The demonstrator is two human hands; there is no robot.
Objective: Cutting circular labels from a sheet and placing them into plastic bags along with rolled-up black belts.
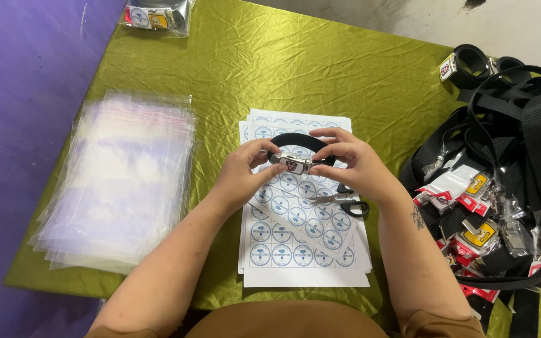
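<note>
2 hands (245, 172) (352, 164) share 1 black belt (298, 140) with 1 metal buckle (295, 164). Under them lie 2 sticker sheets (302, 241) at least; just right of the right hand, 1 pair of scissors (345, 201). Left of the left hand sits 1 stack of clear bags (117, 178) — bags too many to count. Far right, 1 heap of black belts (508, 169) — number unclear.

Likely a small packing workshop, perhaps home-run: a worktop (358, 69) under wrinkled green cloth carries a stack of clear plastic bags (120, 181), sheets of round stickers (302, 238) and a heap of black buckled straps (508, 169).
</note>
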